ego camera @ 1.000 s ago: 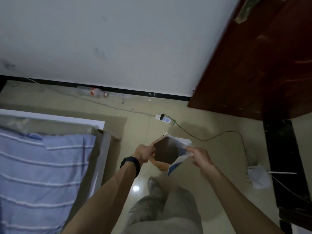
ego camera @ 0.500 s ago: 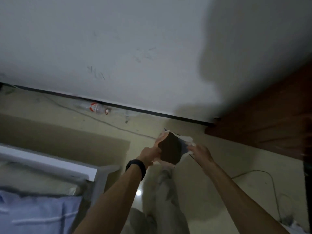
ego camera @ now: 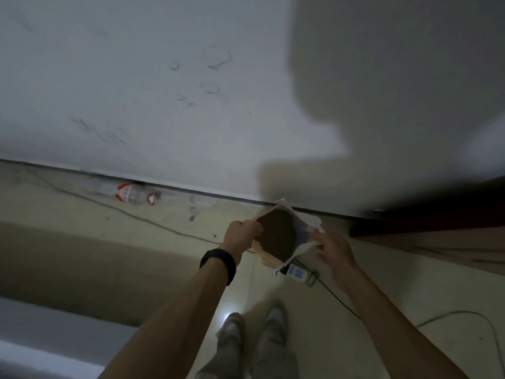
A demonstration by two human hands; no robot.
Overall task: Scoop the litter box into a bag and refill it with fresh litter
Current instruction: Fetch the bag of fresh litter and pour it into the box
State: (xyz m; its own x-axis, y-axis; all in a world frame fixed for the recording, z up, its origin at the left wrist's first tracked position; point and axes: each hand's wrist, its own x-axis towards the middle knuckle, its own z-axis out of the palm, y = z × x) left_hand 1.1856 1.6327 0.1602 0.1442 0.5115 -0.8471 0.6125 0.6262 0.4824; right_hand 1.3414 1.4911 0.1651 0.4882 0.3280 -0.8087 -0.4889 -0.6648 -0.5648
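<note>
Held up above the floor by the wall: white bag (ego camera: 276,236) with blue and orange print, torn mouth spread wide, dark inside, rim pinched by left hand (ego camera: 244,234) and right hand (ego camera: 332,248).

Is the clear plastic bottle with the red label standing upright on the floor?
No, the clear plastic bottle with the red label lies on its side at the foot of the white wall.
</note>
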